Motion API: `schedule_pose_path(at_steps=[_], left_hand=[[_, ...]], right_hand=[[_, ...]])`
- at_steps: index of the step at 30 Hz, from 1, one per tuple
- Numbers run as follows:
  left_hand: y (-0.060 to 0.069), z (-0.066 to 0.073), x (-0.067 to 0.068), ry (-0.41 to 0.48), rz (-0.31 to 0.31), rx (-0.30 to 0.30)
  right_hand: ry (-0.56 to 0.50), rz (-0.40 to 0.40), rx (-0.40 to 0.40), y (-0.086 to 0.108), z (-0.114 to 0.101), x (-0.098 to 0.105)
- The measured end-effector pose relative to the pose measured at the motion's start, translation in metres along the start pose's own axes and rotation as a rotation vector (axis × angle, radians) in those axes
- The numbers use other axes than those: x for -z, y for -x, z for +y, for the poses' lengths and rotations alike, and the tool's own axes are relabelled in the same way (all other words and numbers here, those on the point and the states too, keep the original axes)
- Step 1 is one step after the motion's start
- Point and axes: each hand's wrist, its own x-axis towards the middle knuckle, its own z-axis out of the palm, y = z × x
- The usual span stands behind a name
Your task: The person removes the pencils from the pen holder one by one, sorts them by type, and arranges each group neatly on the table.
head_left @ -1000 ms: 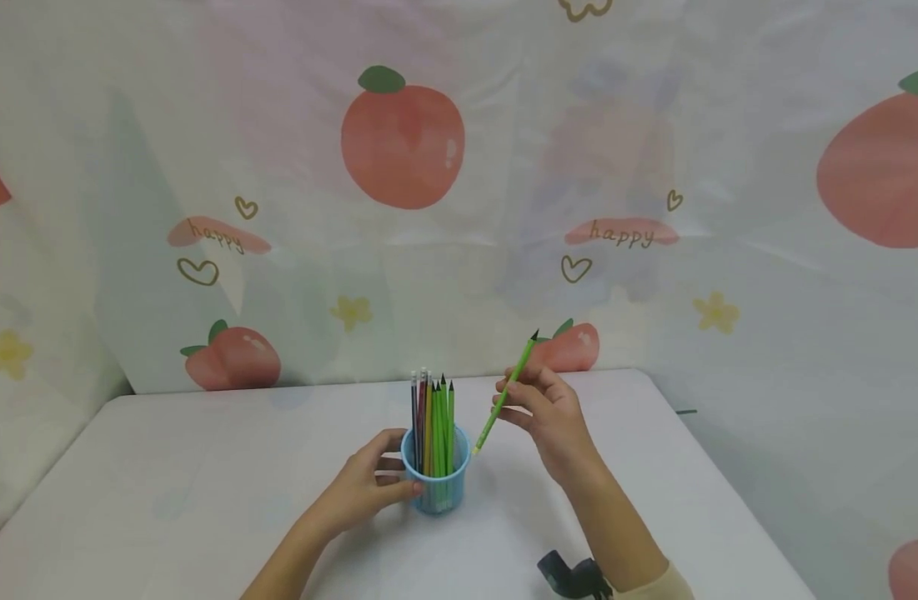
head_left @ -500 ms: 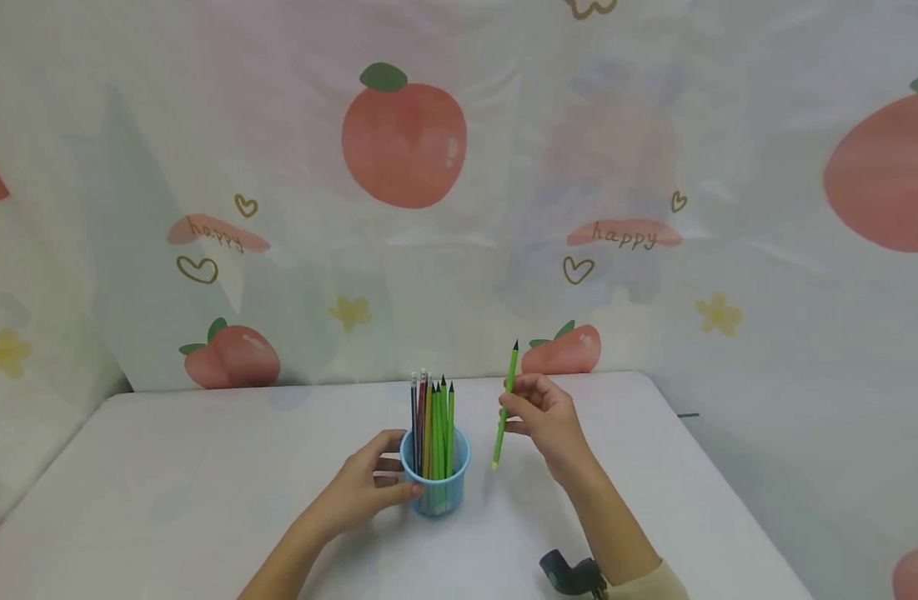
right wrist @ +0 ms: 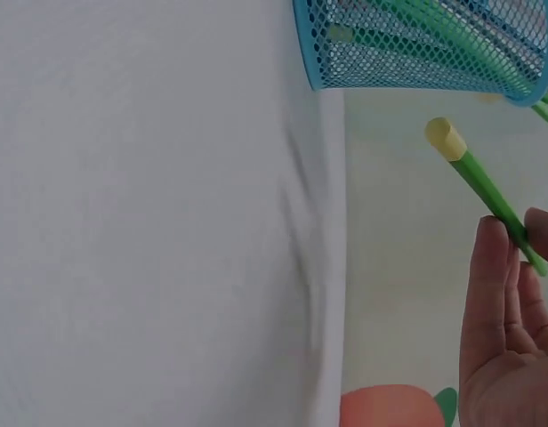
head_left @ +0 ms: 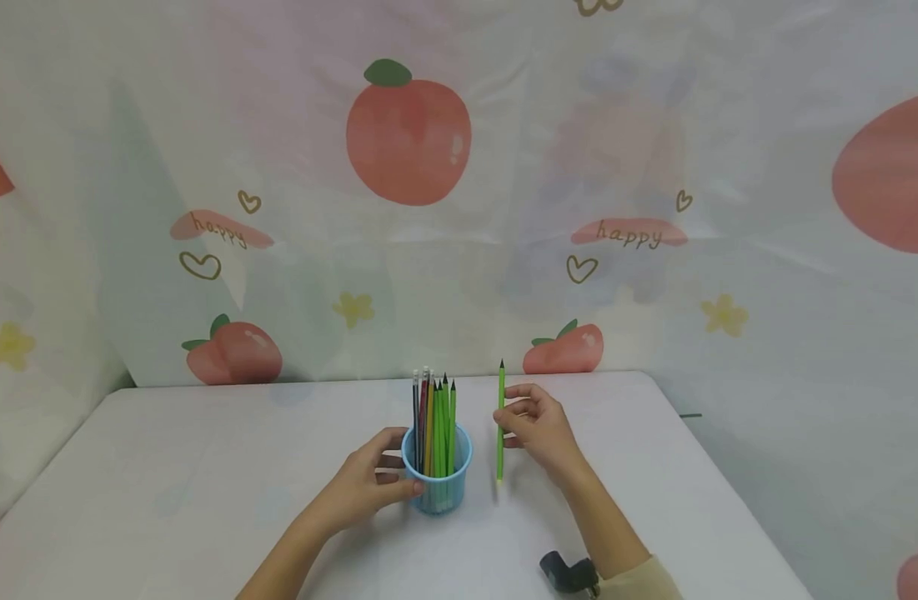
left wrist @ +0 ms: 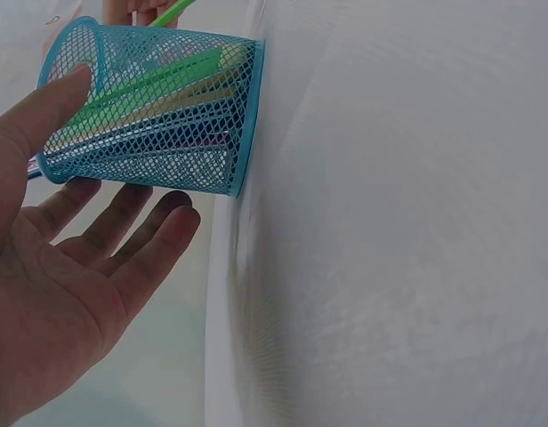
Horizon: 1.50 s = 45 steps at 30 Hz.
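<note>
A blue mesh pencil cup (head_left: 439,493) stands upright on the table and holds several pencils (head_left: 438,429), some green with dark points up, others dark, red and yellow with white ends up. My left hand (head_left: 361,492) grips the cup from its left side, thumb at the front; the left wrist view shows the thumb (left wrist: 56,102) on the mesh. To the right of the cup, my right hand (head_left: 541,429) pinches a green pencil (head_left: 500,450) between thumb and fingers. This pencil is nearly upright, black point up, its pale yellow lower end apart from the cup.
The white-covered table (head_left: 203,483) runs back to a printed curtain (head_left: 459,275) with fruit pictures. A black device (head_left: 569,573) is by the right wrist, next to a beige sleeve (head_left: 639,583).
The green pencil in my right hand has swung from a slant to nearly upright, and its lower end has moved down and away from the cup. My left hand and the cup have stayed put.
</note>
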Motion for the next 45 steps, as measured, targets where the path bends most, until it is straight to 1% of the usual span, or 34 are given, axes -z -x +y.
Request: schedule_pose_path(at_steps=[6,12,17,21,27,31,38,45], left_hand=[[0.001,0.001,0.001,0.006,0.009,0.006],[0.001,0.002,0.001,-0.001,0.001,0.005],[0.0,0.003,0.0,-0.011,0.004,0.007],[0.001,0.004,0.0,-0.011,0.003,0.012],[0.0,0.005,0.001,-0.008,0.003,0.019],[0.0,0.005,0.001,-0.001,0.0,0.021],[0.001,0.005,0.0,-0.001,0.002,0.021],[0.001,0.004,0.0,0.001,0.004,0.015]], right_hand=[[0.047,-0.016,-0.027,-0.005,0.008,-0.005],[0.077,-0.013,-0.07,-0.003,0.012,-0.005],[0.084,-0.037,-0.108,-0.003,0.015,-0.003],[0.109,-0.051,-0.14,-0.003,0.018,-0.002],[0.147,-0.097,-0.192,-0.001,0.021,-0.002],[0.158,-0.097,-0.218,-0.001,0.023,-0.003],[0.217,-0.089,-0.225,-0.001,0.026,-0.004],[0.305,-0.094,-0.199,0.0,0.031,-0.003]])
